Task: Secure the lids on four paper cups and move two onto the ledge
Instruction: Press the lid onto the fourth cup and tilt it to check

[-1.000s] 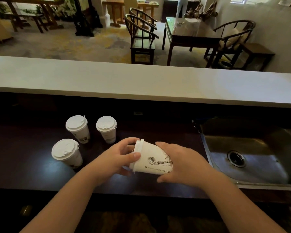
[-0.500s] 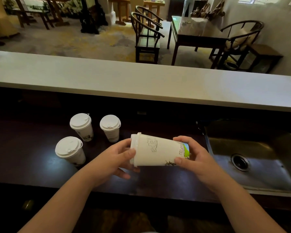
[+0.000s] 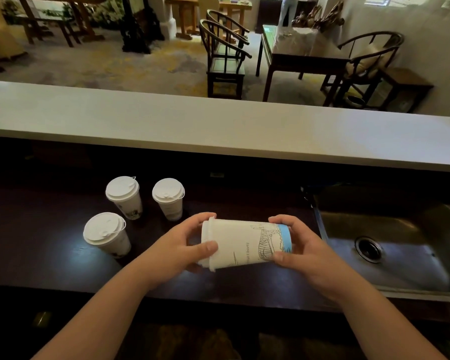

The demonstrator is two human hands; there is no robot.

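Head view: cup (image 3: pixel 244 244) lies sideways above the table's (image 3: pixel 50 250) near edge, left hand (image 3: pixel 178 246) gripping its lid (image 3: pixel 207 245) end, right hand (image 3: pixel 303 252) gripping its base.

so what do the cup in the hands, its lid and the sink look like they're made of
Held cup: looks like matte white paper, going by the flat printed line drawing and blue band at its base.
Its lid: probably thin moulded plastic, smooth white with a raised rim.
Sink: seemingly brushed stainless steel, grey with soft reflections around the drain.
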